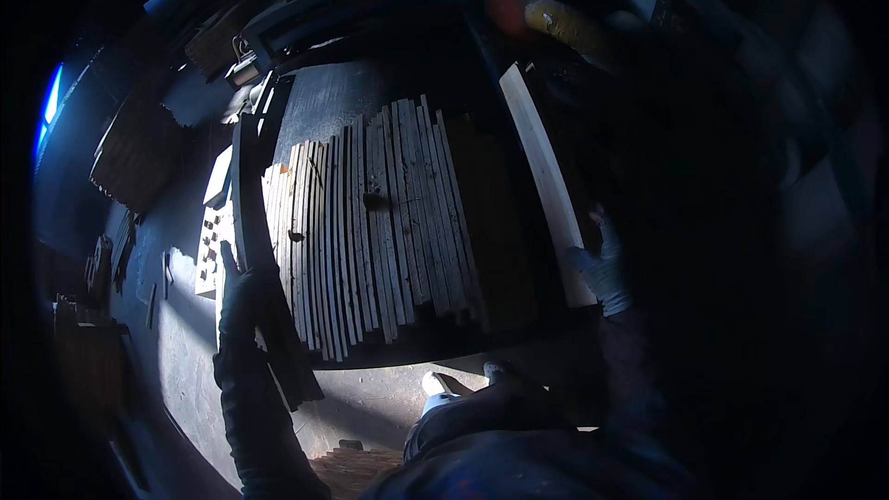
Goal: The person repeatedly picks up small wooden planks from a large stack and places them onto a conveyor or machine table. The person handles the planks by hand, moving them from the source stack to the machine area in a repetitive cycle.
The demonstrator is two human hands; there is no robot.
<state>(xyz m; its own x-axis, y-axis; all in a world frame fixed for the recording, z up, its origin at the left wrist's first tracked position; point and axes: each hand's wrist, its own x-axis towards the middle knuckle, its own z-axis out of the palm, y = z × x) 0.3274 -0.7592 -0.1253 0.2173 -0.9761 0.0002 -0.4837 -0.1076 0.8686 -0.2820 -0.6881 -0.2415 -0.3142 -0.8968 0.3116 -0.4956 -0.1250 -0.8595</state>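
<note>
A row of narrow wooden strips [370,222] lies side by side on a dark table [329,93], their near ends uneven. On the left, my left hand [244,296] in a dark glove is closed round a long dark board [248,190], whose near end sticks out past the table's front edge. Deep shadow hides most of those fingers. My right hand [607,273], in a light grey glove, is open beside a pale plank [542,162] at the right of the table. Its thumb reaches onto the plank near the plank's closer end, with the fingers stretched along the outer side.
Left of the table stands a pale block with dark holes [211,245]. Stacked wood [137,157] is farther left. Several more pieces lie on the floor by my feet [361,470]. A yellow roundish object [567,26] sits at the back right. The right side is very dark.
</note>
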